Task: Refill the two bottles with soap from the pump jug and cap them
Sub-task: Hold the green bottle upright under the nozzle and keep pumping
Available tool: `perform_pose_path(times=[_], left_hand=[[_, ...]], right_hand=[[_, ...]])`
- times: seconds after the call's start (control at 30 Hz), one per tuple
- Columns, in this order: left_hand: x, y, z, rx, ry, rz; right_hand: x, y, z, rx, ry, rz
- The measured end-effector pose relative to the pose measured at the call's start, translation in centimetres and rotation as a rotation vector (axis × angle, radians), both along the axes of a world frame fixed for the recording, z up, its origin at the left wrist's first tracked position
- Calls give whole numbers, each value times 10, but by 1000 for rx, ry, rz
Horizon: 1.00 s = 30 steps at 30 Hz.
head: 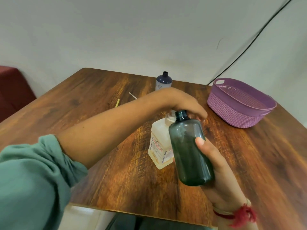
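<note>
Fingers and thumb of the right hand [216, 165] wrap round the lower body of the dark green bottle [191, 153], held above the worktop [99, 130]. Its long axis leans away from the person, the open neck uppermost. That mouth sits just beside the pump head of the pump jug [160, 146], on the jug's right. The left hand [187, 103] is the one nearer the pump and drapes over its top. Its fingers are blurred, so I cannot tell whether they grip or merely press. The spout is hidden, so the mouth probably needs lining up beneath it. The second bottle [163, 82] stands uncapped, well behind.
</note>
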<state>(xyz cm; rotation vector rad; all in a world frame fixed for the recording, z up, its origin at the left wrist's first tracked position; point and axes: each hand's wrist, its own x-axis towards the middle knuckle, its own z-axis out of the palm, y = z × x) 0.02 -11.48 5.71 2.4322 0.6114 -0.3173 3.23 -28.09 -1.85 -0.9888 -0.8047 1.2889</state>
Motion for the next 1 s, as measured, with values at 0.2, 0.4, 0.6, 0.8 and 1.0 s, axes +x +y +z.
perform_pose_path(times=[0.2,0.4,0.6,0.8,1.0], left_hand=[[-2,1,7,189,63,-22],[0,-1,0,89,18,60],[-2,-4,7,230,48,30],[-7,-2,0,-42,-85,94],[-6,-2,8,103,21,51]], right_hand=[[-2,-1,-2,-30,13,-10],[0,-3,-2,-35,21,4],[-2,-7,0,-21,16,1],[-4,-4,2,-18,40,-8],[-6,-6,3,-46,36,-36]])
